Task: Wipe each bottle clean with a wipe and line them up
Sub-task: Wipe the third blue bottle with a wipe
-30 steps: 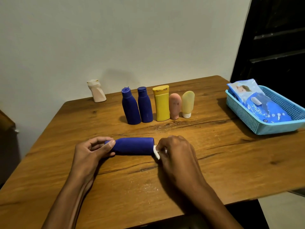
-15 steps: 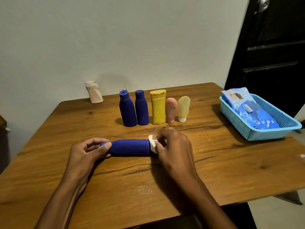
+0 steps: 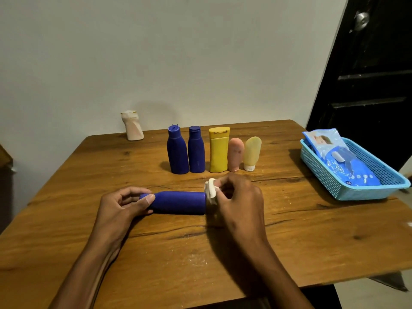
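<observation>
Here, a blue bottle (image 3: 180, 202) lies on its side on the wooden table (image 3: 289, 230), in front of the row of upright bottles. The left hand (image 3: 121, 206) grips its cap end, thumb curled over the near side and fingers round the far side. The right hand (image 3: 238, 197) pinches a crumpled white wipe (image 3: 210, 191) between thumb and fingertips, pressed against the bottle's flat base end. The row behind the lying bottle reads two blue bottles (image 3: 186, 150), a yellow bottle (image 3: 218, 150), a pink tube (image 3: 235, 154) and a pale yellow tube (image 3: 252, 153), close beside each other. A cream bottle (image 3: 132, 126) stands apart, behind and left of the row. Right of the row sits a blue basket (image 3: 347, 190) holding a wipes pack (image 3: 338, 159).
</observation>
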